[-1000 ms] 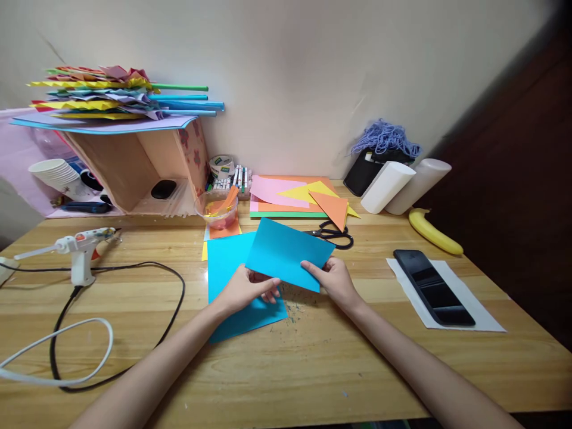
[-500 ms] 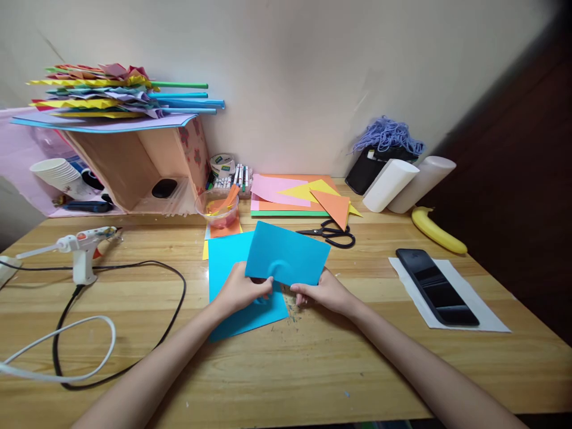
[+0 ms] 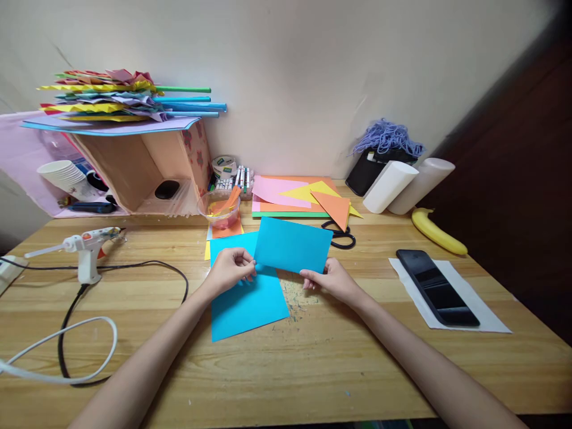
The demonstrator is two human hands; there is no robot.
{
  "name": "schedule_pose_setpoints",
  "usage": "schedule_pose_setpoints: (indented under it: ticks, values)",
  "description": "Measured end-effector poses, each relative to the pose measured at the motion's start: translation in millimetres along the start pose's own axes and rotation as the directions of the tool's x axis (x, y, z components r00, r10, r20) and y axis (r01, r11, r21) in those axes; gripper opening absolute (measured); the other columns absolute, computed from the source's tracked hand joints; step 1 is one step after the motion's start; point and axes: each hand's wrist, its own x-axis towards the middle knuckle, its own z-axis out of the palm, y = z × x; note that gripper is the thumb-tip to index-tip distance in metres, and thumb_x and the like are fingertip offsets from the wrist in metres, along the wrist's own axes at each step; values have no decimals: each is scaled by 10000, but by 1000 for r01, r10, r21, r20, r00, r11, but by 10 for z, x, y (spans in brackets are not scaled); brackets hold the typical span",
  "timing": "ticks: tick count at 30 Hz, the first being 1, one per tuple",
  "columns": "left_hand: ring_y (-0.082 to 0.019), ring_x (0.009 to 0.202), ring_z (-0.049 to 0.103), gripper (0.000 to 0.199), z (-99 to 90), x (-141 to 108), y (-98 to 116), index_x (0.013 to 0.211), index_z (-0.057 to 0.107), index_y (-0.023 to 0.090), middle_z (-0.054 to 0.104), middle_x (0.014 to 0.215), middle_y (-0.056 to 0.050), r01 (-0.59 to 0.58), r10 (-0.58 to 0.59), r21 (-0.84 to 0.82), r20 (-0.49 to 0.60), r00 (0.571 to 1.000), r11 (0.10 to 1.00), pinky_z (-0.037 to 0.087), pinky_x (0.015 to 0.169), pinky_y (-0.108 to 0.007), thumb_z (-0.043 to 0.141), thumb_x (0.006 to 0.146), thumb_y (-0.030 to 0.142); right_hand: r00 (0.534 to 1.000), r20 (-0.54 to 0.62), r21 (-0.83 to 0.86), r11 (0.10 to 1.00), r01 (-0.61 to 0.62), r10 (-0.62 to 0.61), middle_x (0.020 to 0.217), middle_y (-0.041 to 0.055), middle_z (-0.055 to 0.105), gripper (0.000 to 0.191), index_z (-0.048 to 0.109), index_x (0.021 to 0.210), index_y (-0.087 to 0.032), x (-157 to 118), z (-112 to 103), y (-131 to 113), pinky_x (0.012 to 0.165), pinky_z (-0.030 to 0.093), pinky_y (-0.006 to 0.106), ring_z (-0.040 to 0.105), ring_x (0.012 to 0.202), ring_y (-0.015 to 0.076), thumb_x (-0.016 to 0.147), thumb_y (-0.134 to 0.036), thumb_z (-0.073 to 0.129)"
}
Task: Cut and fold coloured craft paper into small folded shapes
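A small blue sheet hangs above the counter; the left hand pinches its lower left corner between fingers, the right hand grips its lower right; a larger blue sheet lies partly beneath.

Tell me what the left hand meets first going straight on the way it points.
Likely the raised blue rectangular paper sheet: its lower-left corner sits right at the left hand. Depth is unclear, so contact can't be confirmed.

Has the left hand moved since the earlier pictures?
Yes: the bare left hand has shifted left and forward, judged against the flat, rectangular blue paper sheet lying beneath it.
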Motion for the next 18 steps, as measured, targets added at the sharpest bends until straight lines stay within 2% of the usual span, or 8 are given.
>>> schedule_pose_setpoints:
  ticks: [5, 8, 10, 13, 16, 18]
  values:
    - [-109, 463, 579, 210, -9, 8, -7, 709, 535, 126, 643, 596, -38, -5, 6, -20, 39, 999, 1000, 458, 455, -213, 590, 720, 329, 994, -101, 76, 996, 52, -45, 622, 97, 677, 399, 678, 599, -108, 42, -20, 61, 548, 464, 231, 587, 533, 128, 728, -475, 590]
    - [-120, 524, 611, 289, -8, 12, 23, 766, 551, 119, 670, 728, -73, -29, 32, -65, 34, 999, 997, 472, 502, -227, 533, 768, 408, 987, -151, 115, 990, 77, -59, 639, 90, 677, 395, 677, 625, -114, 75, -50, 100, 545, 458, 226, 583, 539, 124, 729, -485, 588]
    - [-135, 573, 631, 355, 17, 8, 47, 868, 550, 121, 670, 831, -87, -36, 36, -109, 0, 999, 993, 483, 526, -241, 482, 793, 462, 987, -148, 116, 990, 75, -57, 623, 87, 670, 398, 672, 607, -114, 88, -64, 112, 530, 448, 218, 570, 525, 117, 729, -484, 590]
    - [-153, 618, 642, 407, 91, -19, 72, 960, 525, 135, 661, 847, -72, -32, 31, -121, -9, 999, 992, 491, 532, -248, 512, 769, 493, 996, -73, 92, 994, 53, -47, 575, 80, 651, 412, 664, 569, -110, 88, -56, 105, 507, 427, 206, 541, 494, 102, 740, -476, 581]
    - [-165, 638, 643, 347, 164, -61, 92, 795, 562, 129, 665, 727, -56, -10, 11, -41, 34, 999, 999, 490, 554, -239, 605, 710, 463, 999, -5, 82, 996, 41, -41, 565, 76, 645, 406, 653, 561, -105, 71, -29, 85, 503, 416, 204, 522, 483, 93, 742, -461, 584]
    - [-171, 616, 642, 327, 199, -89, 108, 692, 575, 124, 669, 659, -63, 38, -38, -1, 46, 998, 999, 486, 547, -239, 636, 684, 446, 999, -17, 118, 992, 35, -33, 603, 74, 658, 369, 640, 592, -110, 57, -12, 72, 508, 418, 207, 523, 495, 92, 728, -451, 603]
